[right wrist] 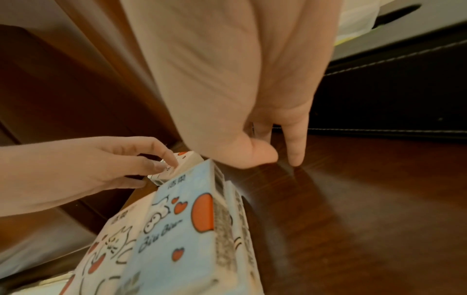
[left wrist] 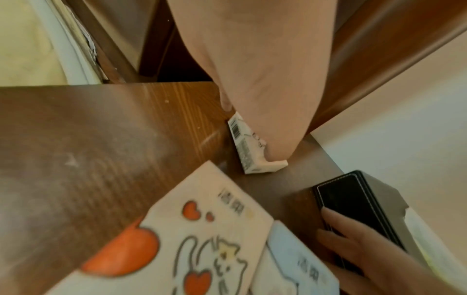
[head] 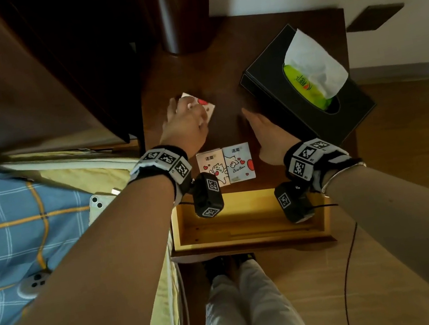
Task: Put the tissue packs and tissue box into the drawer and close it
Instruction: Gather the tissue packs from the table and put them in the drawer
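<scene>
A dark wooden nightstand point(head: 219, 62) carries three small tissue packs and a black tissue box point(head: 281, 94) with a white tissue poking out. My left hand point(head: 186, 121) grips the far white pack with red hearts point(head: 206, 105), fingers over its top and thumb at its side point(right wrist: 174, 167). A pink pack point(head: 210, 168) and a blue pack point(head: 239, 162) lie side by side at the front edge. My right hand point(head: 267, 130) is open with straight fingers, fingertips point(right wrist: 293, 159) on the tabletop, beside the black box point(left wrist: 353, 199). Below the front edge the drawer point(head: 247, 230) stands open, showing nothing inside.
A bed with a blue plaid cover point(head: 5, 225) lies to the left, with a phone point(head: 98, 207) and a game controller point(head: 33, 280) on it. A dark round post point(head: 179, 12) rises at the nightstand's back. A black cable point(head: 347, 267) hangs by my legs point(head: 247, 313).
</scene>
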`<state>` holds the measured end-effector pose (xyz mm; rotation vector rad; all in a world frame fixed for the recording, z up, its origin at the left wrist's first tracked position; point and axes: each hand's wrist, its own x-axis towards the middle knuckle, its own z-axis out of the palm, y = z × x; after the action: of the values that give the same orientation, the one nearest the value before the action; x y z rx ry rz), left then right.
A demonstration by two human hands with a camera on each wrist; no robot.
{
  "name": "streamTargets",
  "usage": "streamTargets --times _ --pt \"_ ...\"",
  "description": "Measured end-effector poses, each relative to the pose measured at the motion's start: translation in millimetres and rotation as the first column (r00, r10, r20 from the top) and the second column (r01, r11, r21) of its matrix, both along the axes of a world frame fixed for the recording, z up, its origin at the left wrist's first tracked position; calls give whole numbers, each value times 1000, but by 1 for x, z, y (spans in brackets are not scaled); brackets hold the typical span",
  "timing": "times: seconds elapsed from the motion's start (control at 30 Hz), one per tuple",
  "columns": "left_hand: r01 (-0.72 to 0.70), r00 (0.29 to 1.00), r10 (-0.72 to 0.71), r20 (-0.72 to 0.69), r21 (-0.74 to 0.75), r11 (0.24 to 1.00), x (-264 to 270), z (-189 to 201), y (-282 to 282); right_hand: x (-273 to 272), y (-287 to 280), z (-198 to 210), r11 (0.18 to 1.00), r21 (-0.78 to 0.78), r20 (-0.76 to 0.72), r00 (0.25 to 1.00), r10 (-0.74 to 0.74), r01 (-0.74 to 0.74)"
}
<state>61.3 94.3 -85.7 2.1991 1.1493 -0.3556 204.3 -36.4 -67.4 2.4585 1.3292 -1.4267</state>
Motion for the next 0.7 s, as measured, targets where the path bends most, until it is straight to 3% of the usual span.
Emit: streamTargets --times 0.2,0.4,0.57,0.7 --pt "-183 983 182 18 45 982 6 -13 -8 1 -2 0 1000 11 10 1000 -13 13" --pt "-143 985 150 -83 84 986 10 -14 -2 -3 -7 -1 1000 12 3 1000 -22 22" --pt "-228 973 228 37 -1 974 -15 3 -4 -11 -13 5 999 5 15 999 -52 52" --pt "-150 984 146 105 26 988 -31 24 -22 -19 -21 12 994 17 11 994 -109 109"
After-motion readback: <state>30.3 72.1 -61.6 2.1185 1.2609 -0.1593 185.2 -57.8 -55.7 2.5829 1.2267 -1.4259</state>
